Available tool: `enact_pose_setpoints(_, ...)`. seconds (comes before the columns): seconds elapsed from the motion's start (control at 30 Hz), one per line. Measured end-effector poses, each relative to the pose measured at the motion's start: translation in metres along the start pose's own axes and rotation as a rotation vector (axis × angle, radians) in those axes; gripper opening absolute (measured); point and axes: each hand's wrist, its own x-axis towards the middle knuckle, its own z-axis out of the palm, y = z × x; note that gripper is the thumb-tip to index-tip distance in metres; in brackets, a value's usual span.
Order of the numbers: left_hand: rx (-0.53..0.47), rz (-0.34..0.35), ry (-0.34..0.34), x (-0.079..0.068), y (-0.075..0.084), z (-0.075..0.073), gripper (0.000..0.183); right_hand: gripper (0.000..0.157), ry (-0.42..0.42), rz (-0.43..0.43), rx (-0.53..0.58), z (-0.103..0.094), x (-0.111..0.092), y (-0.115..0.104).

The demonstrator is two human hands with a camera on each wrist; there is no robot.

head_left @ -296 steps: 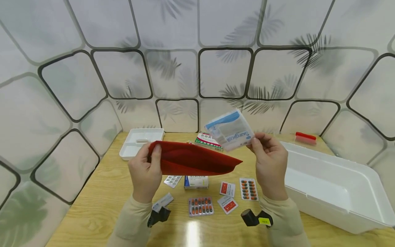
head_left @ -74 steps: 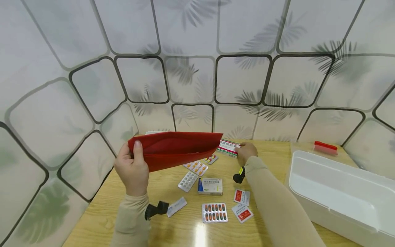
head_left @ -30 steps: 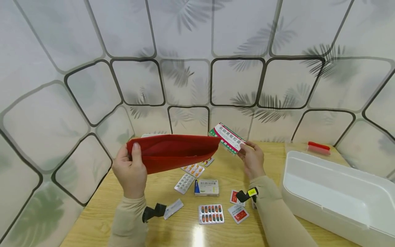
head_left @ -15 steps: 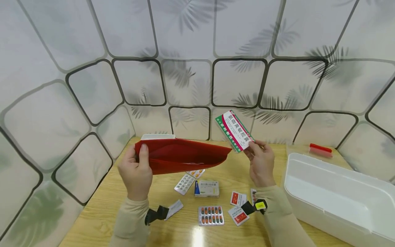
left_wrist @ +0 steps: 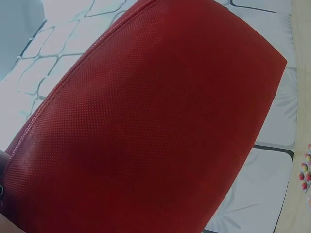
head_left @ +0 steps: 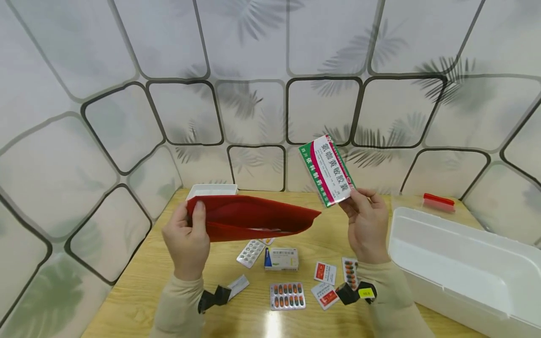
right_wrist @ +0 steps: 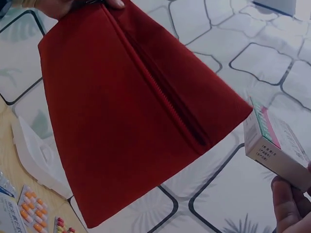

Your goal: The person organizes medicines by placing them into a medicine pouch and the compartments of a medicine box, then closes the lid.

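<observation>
Head view: raised before the desk's far edge, the right hand pinches a medicine box, likely light and crushable, best held by its sides; the left hand pinches a soft-looking red pouch.

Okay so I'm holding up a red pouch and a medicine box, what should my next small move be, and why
Perhaps move your right hand left, bringing the box to the pouch at its mouth. Your left hand grips one end of the pouch, its mouth gapes, and the box is raised near the other end, outside it.
</observation>
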Motion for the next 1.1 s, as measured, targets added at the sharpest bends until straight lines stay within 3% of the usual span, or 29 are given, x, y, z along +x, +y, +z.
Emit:
enact_pose_setpoints(0.2, 0.023, 0.066, -0.008, -0.002, -0.001, 0.002, 0.012, 0.010, -0.099, -0.065, 0.062, 0.008, -0.014, -0.020)
enact_pose_setpoints(0.37, 0.026, 0.086, -0.009, -0.003, -0.001, 0.003, 0.012, 0.006, -0.253, -0.088, 0.086, 0.014, -0.025, -0.030)
enact_pose_setpoints(0.53, 0.030, 0.092, -0.013, -0.004, 0.001, 0.003, 0.012, 0.017, -0.386, -0.080, 0.048, 0.018, -0.032, -0.029)
enact_pose_setpoints(0.7, 0.025, 0.096, -0.013, -0.004, 0.002, 0.004, 0.012, 0.021, -0.515, -0.117, -0.029, 0.018, -0.035, -0.025)
enact_pose_setpoints(0.8, 0.020, 0.097, -0.011, -0.004, 0.002, 0.004, 0.011, 0.015, -0.583, -0.175, -0.126, 0.016, -0.035, -0.022)
enact_pose_setpoints(1.0, 0.024, 0.099, -0.014, -0.006, 0.001, 0.005, 0.011, 0.017, -0.637, -0.275, -0.356, 0.014, -0.036, -0.017)
enact_pose_setpoints(1.1, 0.027, 0.099, -0.018, -0.006, 0.001, 0.005, 0.011, 0.018, -0.665, -0.309, -0.404, 0.013, -0.036, -0.014)
